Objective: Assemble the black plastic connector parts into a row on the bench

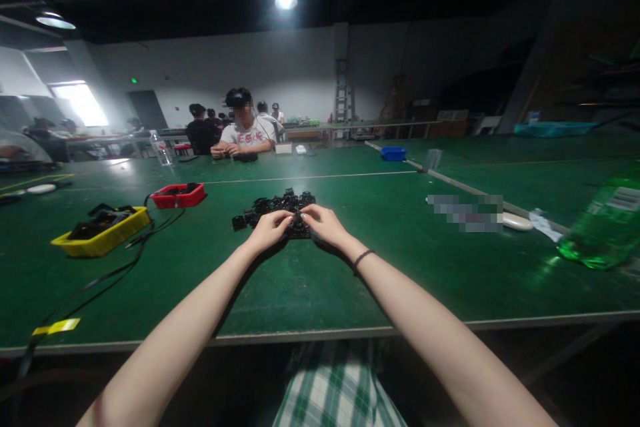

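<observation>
A heap of small black plastic-looking parts (287,201) lies on the green table; their exact kind is too small and dark to tell. At the near side of this heap, my left hand (270,228) and my right hand (325,223) meet with thumbs and fingertips close together. Both hands are closed in a pinch around a small black part (297,219) between them, mostly covered by the fingers. More black pieces sit just left of my left hand and beyond both hands.
To the left stand a yellow bin (107,233) and a red bin (180,197), both holding black parts, with black cables beside them. A green bottle (607,220) is at right. A blue bin (393,153) and a seated person (247,137) are farther back.
</observation>
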The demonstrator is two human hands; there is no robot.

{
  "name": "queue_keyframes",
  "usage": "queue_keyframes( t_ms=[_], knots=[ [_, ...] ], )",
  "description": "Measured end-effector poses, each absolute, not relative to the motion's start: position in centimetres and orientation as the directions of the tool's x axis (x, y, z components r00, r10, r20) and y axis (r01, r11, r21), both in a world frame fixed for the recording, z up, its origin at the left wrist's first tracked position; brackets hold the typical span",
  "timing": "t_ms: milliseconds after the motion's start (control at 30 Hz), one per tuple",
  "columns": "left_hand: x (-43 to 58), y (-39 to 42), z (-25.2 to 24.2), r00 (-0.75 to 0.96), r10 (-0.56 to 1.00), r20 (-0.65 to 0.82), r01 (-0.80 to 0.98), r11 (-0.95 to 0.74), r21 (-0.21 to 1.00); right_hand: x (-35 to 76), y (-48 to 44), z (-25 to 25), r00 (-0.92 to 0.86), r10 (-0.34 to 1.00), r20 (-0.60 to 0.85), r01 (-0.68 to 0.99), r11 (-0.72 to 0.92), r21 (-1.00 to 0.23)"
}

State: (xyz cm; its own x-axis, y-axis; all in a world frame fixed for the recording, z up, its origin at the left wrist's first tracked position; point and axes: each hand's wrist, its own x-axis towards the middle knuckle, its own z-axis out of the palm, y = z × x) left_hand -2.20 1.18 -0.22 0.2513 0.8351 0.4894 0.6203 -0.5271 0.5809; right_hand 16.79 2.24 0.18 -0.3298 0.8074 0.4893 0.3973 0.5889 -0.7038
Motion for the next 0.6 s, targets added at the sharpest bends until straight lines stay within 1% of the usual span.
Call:
queue_keyframes(
  t_ms=[600],
  knots=[
    [-2.34, 1.12, -0.13, 0.27, 0.835, 0.48, 0.637, -0.529, 0.561, 16.76, 1.96, 0.3, -0.348, 0.817, 0.46, 0.408, 0.574, -0.71]
  ],
)
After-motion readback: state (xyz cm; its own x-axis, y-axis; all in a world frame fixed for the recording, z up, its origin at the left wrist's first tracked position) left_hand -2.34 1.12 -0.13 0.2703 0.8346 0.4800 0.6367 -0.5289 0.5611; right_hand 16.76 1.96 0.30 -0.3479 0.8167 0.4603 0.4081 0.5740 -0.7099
